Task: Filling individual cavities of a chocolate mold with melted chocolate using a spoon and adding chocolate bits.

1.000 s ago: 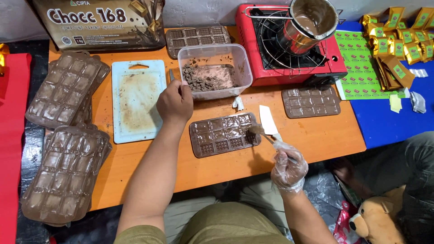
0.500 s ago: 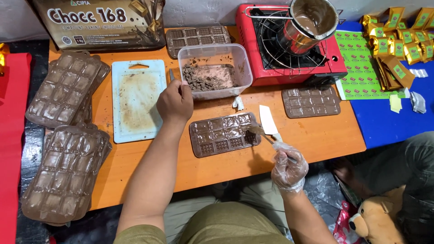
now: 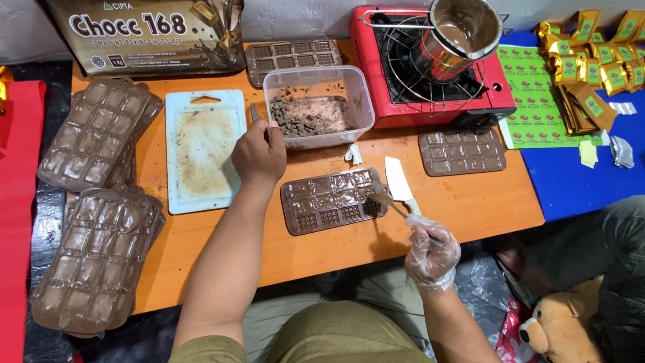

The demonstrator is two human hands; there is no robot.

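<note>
Lower right: gloved right hand [image 3: 432, 252] closed on a spoon [image 3: 388, 204], its tip at the mould's right edge

Centre: brown mould [image 3: 334, 199] flat on the orange table [image 3: 470, 202], upper cells glossy with chocolate, lower ones showing bare pattern, so roughly half filled by the look of it, the rest left

Just above left: bare left hand [image 3: 259, 152] curled shut beside the clear tub [image 3: 318, 106] of chocolate bits; whether holding anything, cannot tell

Left edge: stacked moulds [image 3: 94, 262]

Top right: red stove [image 3: 430, 74] carrying a pot [image 3: 457, 33] of melted chocolate
</note>
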